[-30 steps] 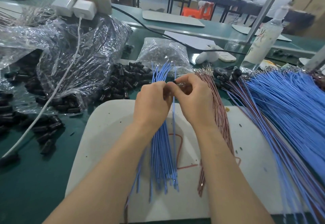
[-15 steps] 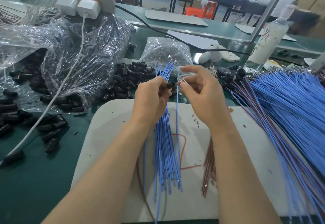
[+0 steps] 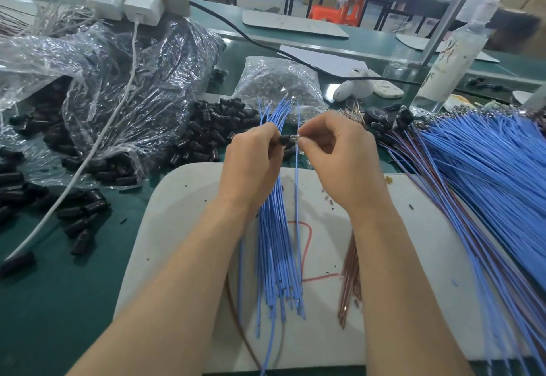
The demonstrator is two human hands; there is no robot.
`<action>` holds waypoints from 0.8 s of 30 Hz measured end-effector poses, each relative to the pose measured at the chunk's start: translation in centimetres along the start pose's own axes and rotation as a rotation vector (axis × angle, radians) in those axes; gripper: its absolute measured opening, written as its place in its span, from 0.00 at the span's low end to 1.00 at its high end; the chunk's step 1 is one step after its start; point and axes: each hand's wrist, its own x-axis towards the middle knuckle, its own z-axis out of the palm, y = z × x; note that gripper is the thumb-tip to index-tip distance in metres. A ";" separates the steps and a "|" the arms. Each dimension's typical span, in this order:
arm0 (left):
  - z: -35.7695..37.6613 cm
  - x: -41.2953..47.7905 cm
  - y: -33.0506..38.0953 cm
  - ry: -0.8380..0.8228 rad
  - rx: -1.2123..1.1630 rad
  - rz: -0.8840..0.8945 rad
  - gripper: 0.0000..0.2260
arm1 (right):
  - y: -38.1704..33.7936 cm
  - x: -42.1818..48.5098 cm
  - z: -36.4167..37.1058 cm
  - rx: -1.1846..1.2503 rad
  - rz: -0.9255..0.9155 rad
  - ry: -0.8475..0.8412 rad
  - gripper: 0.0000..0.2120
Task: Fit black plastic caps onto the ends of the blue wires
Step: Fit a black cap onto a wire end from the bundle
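My left hand (image 3: 251,165) grips a bundle of blue wires (image 3: 274,242) that stands over the white mat, and its fingertips pinch a black plastic cap (image 3: 286,140). My right hand (image 3: 336,154) pinches the metal end of a single blue wire (image 3: 297,186) right at the cap's open mouth. The two hands' fingertips nearly meet there. A pile of loose black caps (image 3: 212,133) lies just behind and left of my hands.
A white mat (image 3: 183,198) covers the green table under my arms. Copper-coloured wires (image 3: 351,272) lie under my right forearm. A big sheaf of blue wires (image 3: 487,168) fills the right. Crumpled plastic bags (image 3: 124,80), a white cable (image 3: 88,163) and a bottle (image 3: 449,62) stand behind.
My hands have drawn slightly apart and lowered a little. The cap and the wire end now show between the fingertips, where before the fingers hid them.
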 end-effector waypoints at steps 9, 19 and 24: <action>-0.1 0.0 0.1 -0.083 0.099 0.038 0.03 | 0.9 0.3 0.0 -0.061 0.038 0.022 0.03; -0.6 0.1 -0.1 -0.276 -0.101 0.060 0.05 | 3.1 0.7 -1.0 0.187 0.146 -0.146 0.09; -0.8 0.0 0.0 -0.282 -0.124 0.033 0.05 | 3.2 0.6 -0.6 0.297 0.180 -0.146 0.08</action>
